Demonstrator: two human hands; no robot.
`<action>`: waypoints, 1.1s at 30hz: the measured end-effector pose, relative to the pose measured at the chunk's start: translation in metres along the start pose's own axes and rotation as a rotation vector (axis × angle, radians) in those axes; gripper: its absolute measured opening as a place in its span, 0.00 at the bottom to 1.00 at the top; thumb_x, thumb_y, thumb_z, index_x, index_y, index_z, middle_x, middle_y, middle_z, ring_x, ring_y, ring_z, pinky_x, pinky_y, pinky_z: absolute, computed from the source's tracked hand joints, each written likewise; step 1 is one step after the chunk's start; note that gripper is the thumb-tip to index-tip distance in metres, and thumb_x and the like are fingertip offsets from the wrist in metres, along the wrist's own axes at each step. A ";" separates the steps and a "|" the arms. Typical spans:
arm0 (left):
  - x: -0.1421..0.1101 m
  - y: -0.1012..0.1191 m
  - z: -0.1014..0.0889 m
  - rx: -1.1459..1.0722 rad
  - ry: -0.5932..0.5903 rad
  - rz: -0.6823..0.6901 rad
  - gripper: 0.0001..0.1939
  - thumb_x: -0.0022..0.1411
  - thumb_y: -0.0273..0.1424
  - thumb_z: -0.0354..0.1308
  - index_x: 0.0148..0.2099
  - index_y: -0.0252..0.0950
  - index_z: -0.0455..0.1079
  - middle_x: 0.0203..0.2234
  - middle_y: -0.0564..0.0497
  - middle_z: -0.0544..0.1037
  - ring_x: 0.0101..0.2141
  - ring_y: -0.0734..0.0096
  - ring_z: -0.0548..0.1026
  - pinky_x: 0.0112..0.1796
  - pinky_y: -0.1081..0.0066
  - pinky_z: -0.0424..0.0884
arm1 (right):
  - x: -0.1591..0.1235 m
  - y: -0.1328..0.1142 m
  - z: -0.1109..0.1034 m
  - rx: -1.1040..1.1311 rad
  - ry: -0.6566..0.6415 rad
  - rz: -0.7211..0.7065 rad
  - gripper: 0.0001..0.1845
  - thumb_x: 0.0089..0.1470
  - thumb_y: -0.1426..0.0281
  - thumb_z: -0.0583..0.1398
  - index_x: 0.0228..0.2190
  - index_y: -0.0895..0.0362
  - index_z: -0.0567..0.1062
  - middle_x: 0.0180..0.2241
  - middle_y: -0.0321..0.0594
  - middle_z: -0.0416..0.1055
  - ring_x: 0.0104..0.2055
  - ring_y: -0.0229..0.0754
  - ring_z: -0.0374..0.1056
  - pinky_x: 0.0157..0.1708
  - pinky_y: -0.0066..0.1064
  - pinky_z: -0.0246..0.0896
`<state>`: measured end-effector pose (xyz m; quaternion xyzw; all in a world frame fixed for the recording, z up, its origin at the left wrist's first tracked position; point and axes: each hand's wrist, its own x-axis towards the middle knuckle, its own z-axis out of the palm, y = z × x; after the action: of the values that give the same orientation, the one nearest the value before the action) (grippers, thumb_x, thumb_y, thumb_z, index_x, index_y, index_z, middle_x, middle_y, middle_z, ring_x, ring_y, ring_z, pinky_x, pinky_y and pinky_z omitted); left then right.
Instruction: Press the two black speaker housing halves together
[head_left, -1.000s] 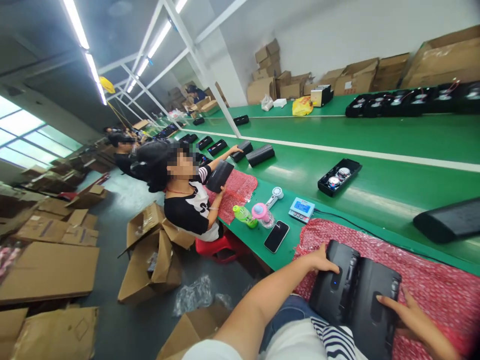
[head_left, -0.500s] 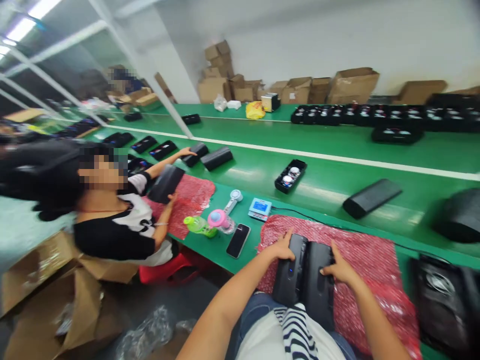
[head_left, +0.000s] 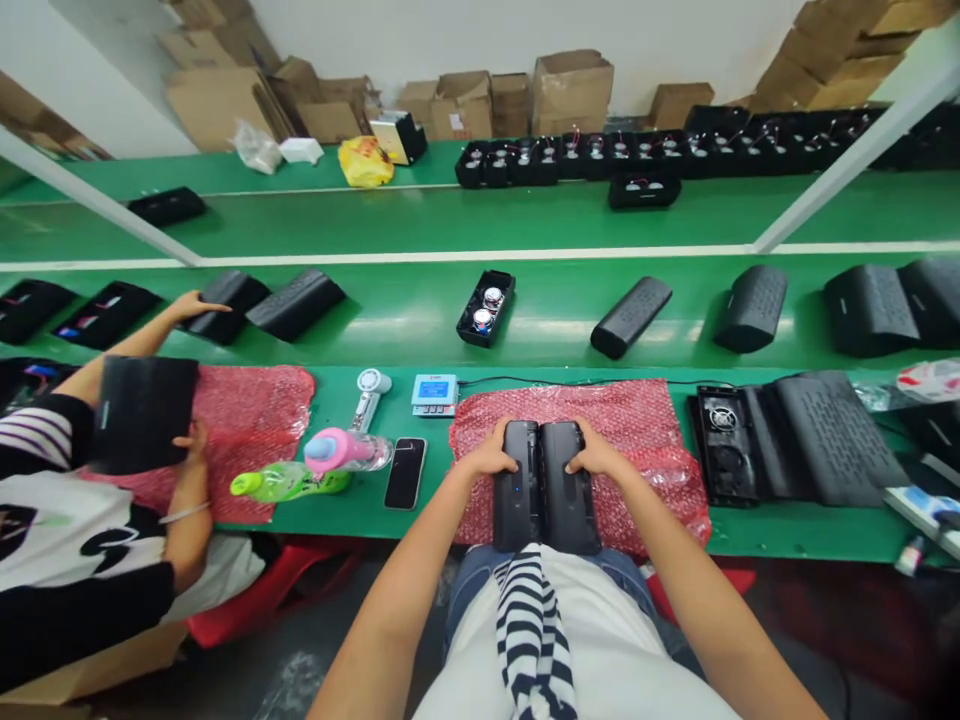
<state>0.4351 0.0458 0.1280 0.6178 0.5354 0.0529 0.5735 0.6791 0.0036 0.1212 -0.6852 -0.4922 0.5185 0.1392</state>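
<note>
Now the view faces the desk (head_left: 525, 330) squarely, whereas 1 s ago it looked off to the left. Left hand (head_left: 491, 457) & right hand (head_left: 596, 455) have closed in, each curled over one black speaker half (head_left: 545, 485), pressed side by side on the red bubble wrap (head_left: 645, 440), near edge at the lap. Halves look aligned for joining.

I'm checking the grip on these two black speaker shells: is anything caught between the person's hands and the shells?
Nothing visible. The left hand rests directly on the left black shell, the right hand directly on the right black shell. The shells lie side by side on the red bubble wrap, touching. The undersides are hidden.
</note>
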 end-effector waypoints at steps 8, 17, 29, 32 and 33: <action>0.001 0.002 0.003 0.000 0.056 -0.009 0.50 0.36 0.21 0.61 0.63 0.36 0.46 0.56 0.42 0.60 0.50 0.61 0.66 0.49 0.67 0.64 | -0.002 0.000 -0.002 0.029 -0.003 0.016 0.56 0.27 0.80 0.69 0.58 0.54 0.52 0.39 0.39 0.69 0.40 0.48 0.66 0.44 0.38 0.61; 0.001 -0.002 0.001 0.009 0.074 0.007 0.51 0.36 0.21 0.62 0.64 0.37 0.47 0.58 0.44 0.59 0.53 0.60 0.64 0.53 0.65 0.62 | -0.003 0.001 -0.001 0.052 -0.010 0.005 0.57 0.28 0.80 0.68 0.58 0.53 0.51 0.40 0.39 0.68 0.41 0.46 0.65 0.44 0.37 0.61; -0.030 -0.009 0.016 -0.009 0.058 0.050 0.61 0.37 0.20 0.61 0.68 0.34 0.28 0.66 0.39 0.41 0.63 0.56 0.49 0.61 0.62 0.50 | -0.004 -0.002 -0.001 0.061 0.005 0.004 0.56 0.27 0.81 0.68 0.58 0.54 0.53 0.40 0.39 0.68 0.40 0.47 0.66 0.44 0.36 0.61; -0.029 -0.013 0.019 -0.016 0.098 0.036 0.60 0.38 0.20 0.61 0.68 0.35 0.29 0.65 0.40 0.43 0.62 0.56 0.51 0.60 0.62 0.53 | -0.006 -0.004 -0.002 0.061 0.002 -0.005 0.54 0.27 0.82 0.68 0.57 0.54 0.55 0.39 0.38 0.69 0.39 0.46 0.66 0.42 0.36 0.62; -0.029 -0.013 0.019 -0.024 0.097 0.040 0.60 0.38 0.20 0.61 0.68 0.36 0.29 0.66 0.41 0.43 0.62 0.57 0.51 0.60 0.62 0.53 | -0.006 -0.004 -0.002 0.060 0.001 -0.007 0.54 0.27 0.82 0.68 0.57 0.54 0.55 0.38 0.38 0.69 0.39 0.46 0.66 0.42 0.36 0.62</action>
<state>0.4283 0.0093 0.1274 0.6183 0.5494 0.1009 0.5528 0.6787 0.0014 0.1283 -0.6794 -0.4786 0.5322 0.1617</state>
